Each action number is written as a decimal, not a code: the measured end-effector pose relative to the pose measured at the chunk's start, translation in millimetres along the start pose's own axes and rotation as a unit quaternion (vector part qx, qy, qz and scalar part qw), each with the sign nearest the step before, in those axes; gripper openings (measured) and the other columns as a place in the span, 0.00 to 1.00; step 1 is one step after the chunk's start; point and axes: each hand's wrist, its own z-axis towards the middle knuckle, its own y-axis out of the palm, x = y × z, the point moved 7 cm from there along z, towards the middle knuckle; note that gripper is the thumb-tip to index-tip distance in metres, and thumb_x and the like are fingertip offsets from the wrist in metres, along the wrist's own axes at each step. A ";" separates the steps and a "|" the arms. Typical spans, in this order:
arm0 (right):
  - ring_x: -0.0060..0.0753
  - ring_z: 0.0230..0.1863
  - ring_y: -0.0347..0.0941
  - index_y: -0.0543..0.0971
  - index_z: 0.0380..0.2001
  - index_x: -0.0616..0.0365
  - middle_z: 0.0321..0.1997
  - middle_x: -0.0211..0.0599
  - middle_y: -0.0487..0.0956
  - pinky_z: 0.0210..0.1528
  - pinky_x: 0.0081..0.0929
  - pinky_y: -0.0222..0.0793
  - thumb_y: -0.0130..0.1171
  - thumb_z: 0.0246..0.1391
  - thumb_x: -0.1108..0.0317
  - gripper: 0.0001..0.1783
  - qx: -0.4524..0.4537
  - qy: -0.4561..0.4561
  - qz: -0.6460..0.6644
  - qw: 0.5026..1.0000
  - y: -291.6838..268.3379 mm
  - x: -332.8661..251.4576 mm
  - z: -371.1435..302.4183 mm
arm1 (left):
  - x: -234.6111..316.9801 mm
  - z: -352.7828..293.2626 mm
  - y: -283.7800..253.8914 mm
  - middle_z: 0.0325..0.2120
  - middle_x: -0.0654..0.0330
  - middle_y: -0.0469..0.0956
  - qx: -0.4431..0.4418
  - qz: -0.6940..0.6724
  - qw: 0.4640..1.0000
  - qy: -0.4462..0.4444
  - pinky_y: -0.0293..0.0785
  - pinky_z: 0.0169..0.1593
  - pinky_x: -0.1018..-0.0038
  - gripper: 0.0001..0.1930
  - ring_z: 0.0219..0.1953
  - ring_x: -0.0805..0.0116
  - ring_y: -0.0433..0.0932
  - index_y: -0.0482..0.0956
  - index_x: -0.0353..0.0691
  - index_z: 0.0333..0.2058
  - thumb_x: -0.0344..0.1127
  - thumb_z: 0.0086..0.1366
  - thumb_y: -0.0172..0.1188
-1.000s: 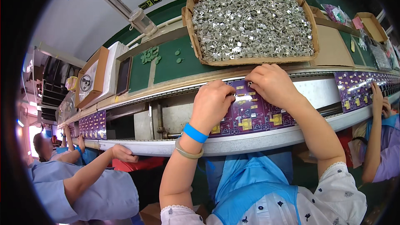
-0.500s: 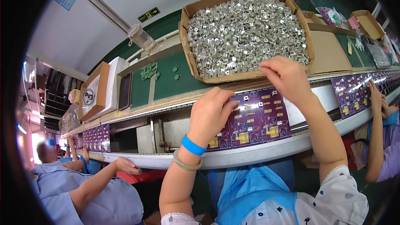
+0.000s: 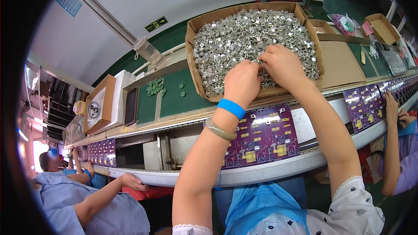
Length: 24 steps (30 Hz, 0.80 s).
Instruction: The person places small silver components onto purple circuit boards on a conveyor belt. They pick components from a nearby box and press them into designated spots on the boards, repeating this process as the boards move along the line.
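Two hands: left hand and right hand meet over the near side of the cardboard box, tips close together.
Fingers: bent inward on both hands; I cannot tell whether they are clamped on a piece, since the knuckles hide the tips.
Metal pieces: small, silvery, heaped loose beneath and beyond the hands; the spread puts many within reach.
Cardboard box: open on the far side of the line, its low walls presumably there to contain the heap while letting hands in.
Purple board: on the line, nearer the wearer than the box, partly covered by the left forearm; neither hand touches it.
Near rail: runs along the board's near edge, apparently to keep it level and straight.
Green discs: grouped left of the box on the green desk, seemingly kept apart from the metal.
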 end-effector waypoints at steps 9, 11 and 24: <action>0.42 0.45 0.77 0.83 0.39 0.56 0.40 0.37 0.79 0.46 0.38 0.73 0.65 0.54 0.67 0.10 0.077 0.130 0.227 0.962 -18.7 14.0 -18.7 | -13.7 -1.5 1.4 0.33 0.48 0.79 0.060 -0.070 0.995 0.029 0.75 0.45 0.57 0.07 0.38 0.47 0.79 0.85 0.38 0.37 0.33 0.63 0.62; 0.42 0.45 0.77 0.83 0.40 0.56 0.40 0.38 0.79 0.46 0.36 0.73 0.65 0.55 0.67 0.10 0.107 0.132 0.262 0.950 -26.5 13.6 -22.1 | -21.1 2.4 -2.3 0.33 0.48 0.79 0.083 -0.092 0.992 0.036 0.75 0.45 0.58 0.07 0.39 0.48 0.78 0.85 0.38 0.37 0.33 0.64 0.61; 0.41 0.59 0.71 0.79 0.54 0.64 0.56 0.44 0.75 0.62 0.31 0.63 0.49 0.68 0.75 0.15 0.017 0.008 0.274 0.961 -5.8 -40.2 -71.5 | -46.7 -52.0 -46.0 0.33 0.47 0.82 0.186 -0.305 0.934 -0.021 0.78 0.44 0.62 0.10 0.38 0.50 0.82 0.83 0.33 0.39 0.29 0.57 0.65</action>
